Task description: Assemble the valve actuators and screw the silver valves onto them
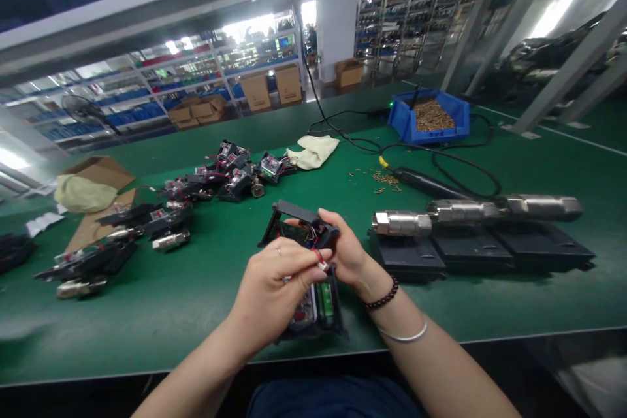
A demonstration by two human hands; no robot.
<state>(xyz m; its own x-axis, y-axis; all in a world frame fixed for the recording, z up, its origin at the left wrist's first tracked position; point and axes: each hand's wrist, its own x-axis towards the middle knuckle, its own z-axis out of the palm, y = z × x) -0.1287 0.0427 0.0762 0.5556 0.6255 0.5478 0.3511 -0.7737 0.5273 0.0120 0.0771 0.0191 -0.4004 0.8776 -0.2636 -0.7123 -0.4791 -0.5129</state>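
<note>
My left hand pinches a small white plug on red and dark wires, fingers closed. In my right hand is a black plastic cover, tilted up, with a circuit board partly visible inside. Below both hands lies the open black housing, holding a green cylindrical battery and a circuit board; my left hand hides part of it. Wires run close to the fingertips of both hands. Whether the plug touches a socket is hidden.
Three closed black units with metal valve fittings stand at right. Several open units lie left. A black electric screwdriver on a cable lies beside loose screws. A blue bin of screws and a pale cloth are farther back.
</note>
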